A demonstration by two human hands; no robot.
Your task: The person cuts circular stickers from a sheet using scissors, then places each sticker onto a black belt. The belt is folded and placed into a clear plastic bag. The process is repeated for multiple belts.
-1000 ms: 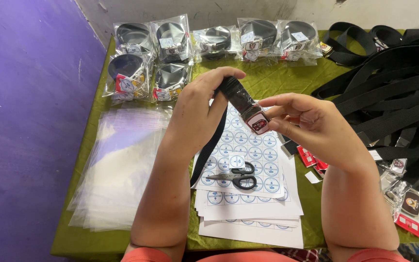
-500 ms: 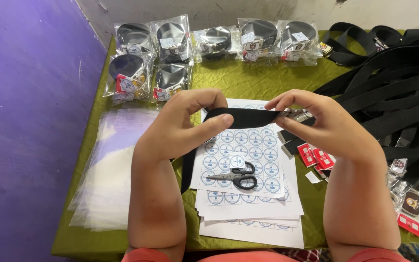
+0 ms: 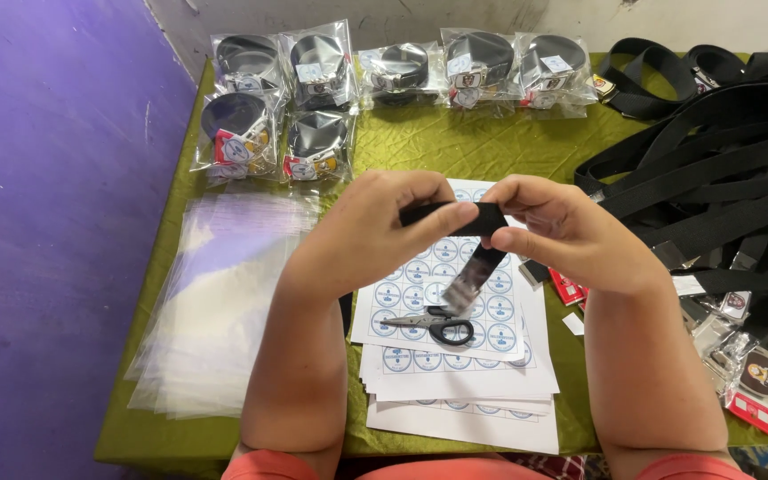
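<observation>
both hands pinch a black woven fabric belt strap [image 3: 455, 216] above the sticker sheets

the left hand [image 3: 375, 233] and right hand [image 3: 562, 233] each close thumb and fingers on the strap, holding a short stretch level between them – its loose end with a metal tip [image 3: 462, 289] hangs down over a stack of white paper sheets printed with round blue stickers [image 3: 455, 356]; small black-handled scissors [image 3: 433, 324] lie on that stack; to the left, a pile of clear plastic bags [image 3: 215, 311] on the olive-green tablecloth [image 3: 482, 147] – bagged coiled belts [image 3: 313, 89] line the far edge, loose black belts [image 3: 722, 178] heap at right
</observation>
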